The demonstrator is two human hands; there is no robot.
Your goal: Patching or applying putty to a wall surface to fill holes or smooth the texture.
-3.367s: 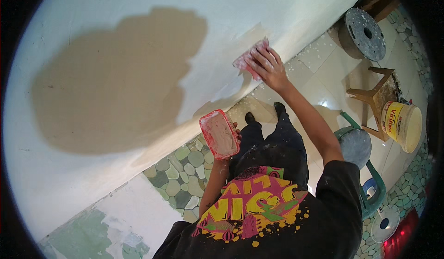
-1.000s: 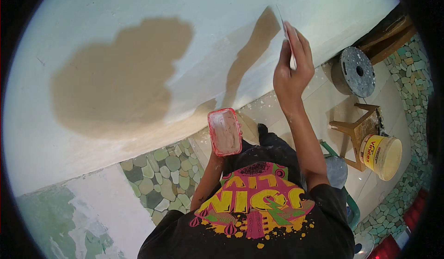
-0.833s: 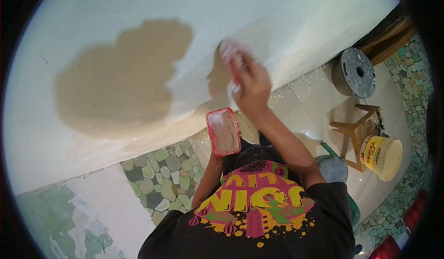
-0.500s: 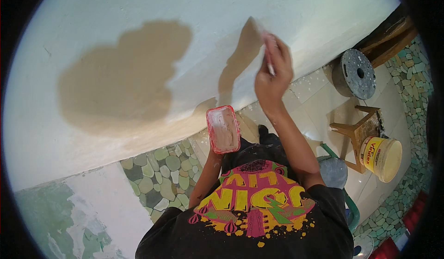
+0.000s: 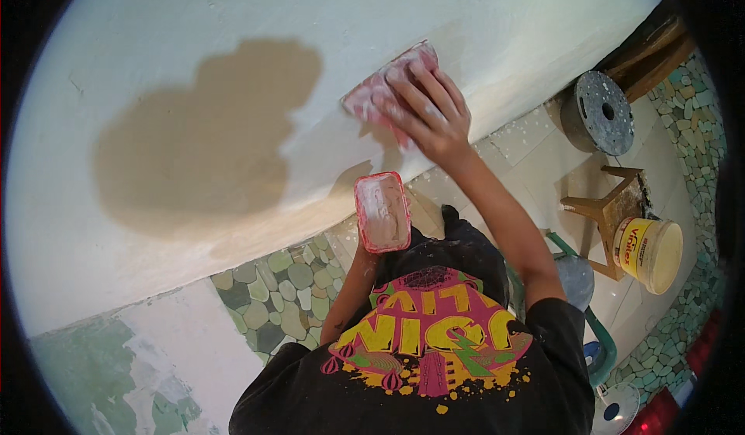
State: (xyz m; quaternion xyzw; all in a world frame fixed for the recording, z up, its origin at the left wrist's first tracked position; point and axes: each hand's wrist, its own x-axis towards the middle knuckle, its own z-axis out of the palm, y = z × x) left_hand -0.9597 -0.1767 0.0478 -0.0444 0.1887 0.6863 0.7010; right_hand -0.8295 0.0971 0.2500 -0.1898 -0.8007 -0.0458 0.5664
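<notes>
My right hand [image 5: 431, 113] has its fingers spread over the back of a pink, putty-smeared flat scraper [image 5: 374, 97]. The scraper's long edge lies against, or very close to, the pale wall [image 5: 256, 8]. My left hand [image 5: 365, 250] is mostly hidden beneath a small rectangular red-rimmed tub [image 5: 382, 211], which it holds up below the scraper. Whitish-grey putty [image 5: 388, 214] coats the inside of the tub, thicker toward its right side. A large shadow covers the wall to the left of the scraper.
On the right stand a round dark spattered container [image 5: 605, 113], a wooden stool [image 5: 609, 214] and a yellow-and-white paint bucket [image 5: 650, 256]. A grey seat with a green frame [image 5: 597, 342] is beside my right arm. Pebble-patterned flooring [image 5: 287, 287] and spattered tiles [image 5: 520, 140] border the wall.
My right hand has turned and moved slightly left and down, bringing the scraper's broad face into view at the wall. The tub has shifted a little to the right.
</notes>
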